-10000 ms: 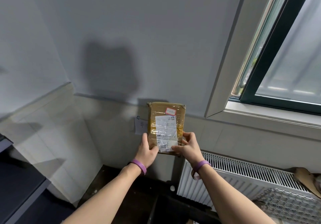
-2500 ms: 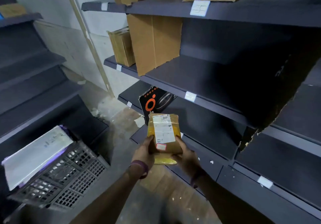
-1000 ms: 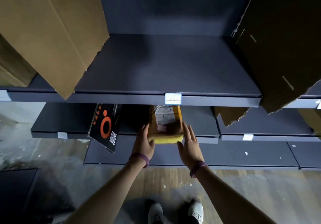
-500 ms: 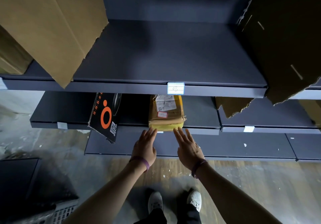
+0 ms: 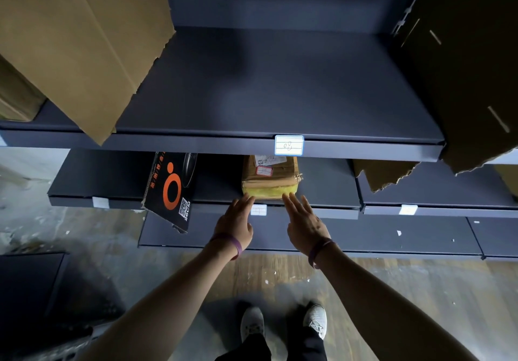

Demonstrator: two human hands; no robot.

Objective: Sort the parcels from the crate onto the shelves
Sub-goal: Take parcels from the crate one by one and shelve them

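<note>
We stand before dark shelves, and the brown taped parcel (image 5: 270, 177) lies flat on the lower shelf (image 5: 326, 185), partly hidden under the upper shelf (image 5: 266, 88) with its handwritten label (image 5: 289, 144). Its long axis runs away from us, into the shelf, so the short yellow edge faces our hands. The parcel lies straight ahead of the fingers. Our left hand (image 5: 235, 226) has straight, slightly spread fingers with the tips at the left corner of this edge; our right hand (image 5: 304, 224) is the same at the right corner. Both grip nothing, and they are equally near. Whether the tips really touch the edge, we cannot tell for sure. We judge that a push along the long axis would slide the parcel deeper. The same shelf holds a black box with an orange ring (image 5: 171, 189), which leans to the left of the parcel, apart from it. The crate is not clearly visible.
</note>
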